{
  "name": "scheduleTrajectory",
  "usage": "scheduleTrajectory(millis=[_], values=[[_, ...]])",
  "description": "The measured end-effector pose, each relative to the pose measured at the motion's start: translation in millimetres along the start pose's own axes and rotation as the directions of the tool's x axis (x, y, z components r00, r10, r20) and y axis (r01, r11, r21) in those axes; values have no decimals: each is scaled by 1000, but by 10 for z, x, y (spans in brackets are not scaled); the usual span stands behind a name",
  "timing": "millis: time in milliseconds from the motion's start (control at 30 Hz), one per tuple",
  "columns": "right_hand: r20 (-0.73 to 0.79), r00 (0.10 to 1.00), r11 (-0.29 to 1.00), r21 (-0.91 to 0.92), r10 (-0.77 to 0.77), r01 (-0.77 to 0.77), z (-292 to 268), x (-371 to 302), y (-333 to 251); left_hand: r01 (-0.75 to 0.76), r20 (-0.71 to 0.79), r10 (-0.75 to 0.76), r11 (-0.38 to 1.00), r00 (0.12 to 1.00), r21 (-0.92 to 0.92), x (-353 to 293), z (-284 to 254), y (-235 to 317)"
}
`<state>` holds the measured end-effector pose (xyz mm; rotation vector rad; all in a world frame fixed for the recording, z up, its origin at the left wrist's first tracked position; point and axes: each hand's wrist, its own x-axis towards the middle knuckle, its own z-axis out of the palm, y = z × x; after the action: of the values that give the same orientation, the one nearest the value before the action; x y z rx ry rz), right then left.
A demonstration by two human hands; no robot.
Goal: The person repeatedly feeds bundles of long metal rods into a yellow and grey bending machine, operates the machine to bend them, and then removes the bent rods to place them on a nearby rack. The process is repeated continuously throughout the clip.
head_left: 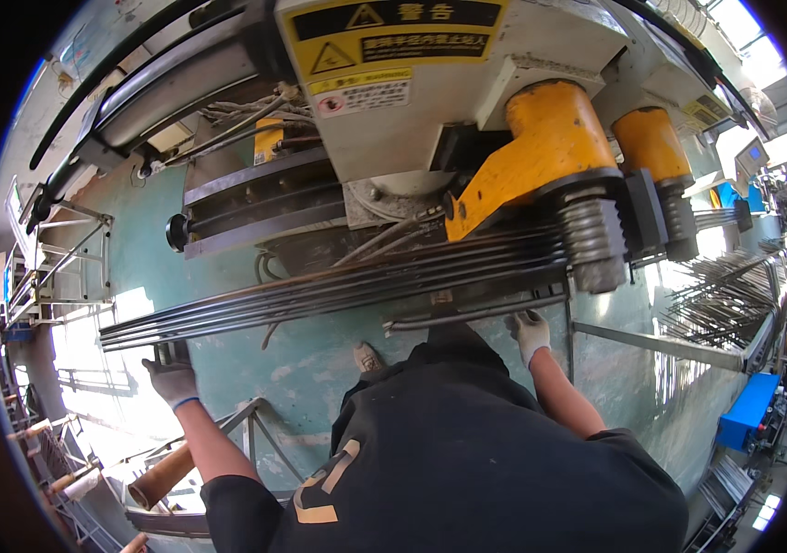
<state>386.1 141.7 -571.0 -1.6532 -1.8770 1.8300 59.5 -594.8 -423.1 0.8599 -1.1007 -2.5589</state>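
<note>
A bundle of several long, dark metal rods (319,293) runs from the machine's roller end toward the far left. My left hand (172,380), in a light glove with dark fingers, is just below the left ends of the bundle. Its thumb is apart and the fingers point up toward the rods; whether they touch is unclear. A shorter rod or narrow bar (476,316) lies below the bundle. Beneath its right part is my right hand (529,334), also gloved, with slightly bent fingers apart. I see nothing clearly held in either hand.
A large machine head (402,138) with warning labels and orange arms (541,152) overhangs the rods. A metal rail (661,346) extends right toward a pile of thin rods (725,300). A blue box (748,410) stands at right, a brown tube (161,475) at lower left.
</note>
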Motion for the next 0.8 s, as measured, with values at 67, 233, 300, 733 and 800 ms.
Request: scheduleTrajectory(millis=[67,233,300,733,800], values=[[59,996,987,-141,-69,77,-254,492,256,114,-81,-114,993,990,-8,-334,-107,-745],[153,988,1000,6,-11,10,-715,1245,207,174,62,-213,906,975,385,-1354,458,-2240],[189,981,991,121,42,-65,-837,1374,212,-651,653,84,-48,753,757,-1752,747,-2606],[202,946,850,-420,-252,316,-939,1000,338,154,398,-327,900,857,407,-2038,1155,-2421],[146,989,975,-223,17,16,-892,781,208,47,516,-310,887,799,460,-1983,956,-2394]])
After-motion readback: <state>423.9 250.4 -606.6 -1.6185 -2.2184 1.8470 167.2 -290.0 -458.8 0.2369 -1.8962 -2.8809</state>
